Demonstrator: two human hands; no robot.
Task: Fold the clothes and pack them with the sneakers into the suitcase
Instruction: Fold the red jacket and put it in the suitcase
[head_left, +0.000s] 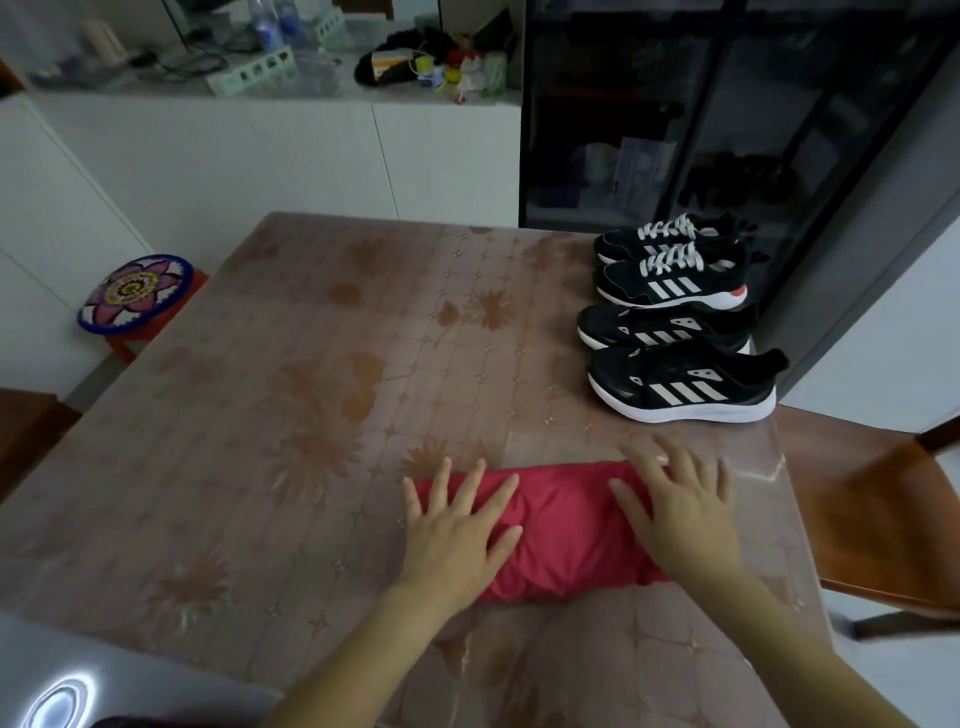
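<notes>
Both hands lie flat, fingers spread, gripping nothing. The left hand (457, 540) presses the 9 o'clock end of the folded red cloth bundle (561, 530) and the right hand (680, 514) the 3 o'clock end, likely to flatten the fold. The floral-covered table (311, 364) offers open room toward 11 o'clock. 4 black white-striped sneakers (675, 332) line its 1 o'clock edge.

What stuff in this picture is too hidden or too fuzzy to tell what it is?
All in the head view:
- Folded red cloth: the left hand and right hand lie flat over its ends, so the garment type is unclear.
- Shiny grey object, bottom-left: cut off by the picture's edge; possibly the suitcase.
- Dark glass-door cabinet: too dim to see what is inside.
- Far pile of small colourful items: blurred.
</notes>
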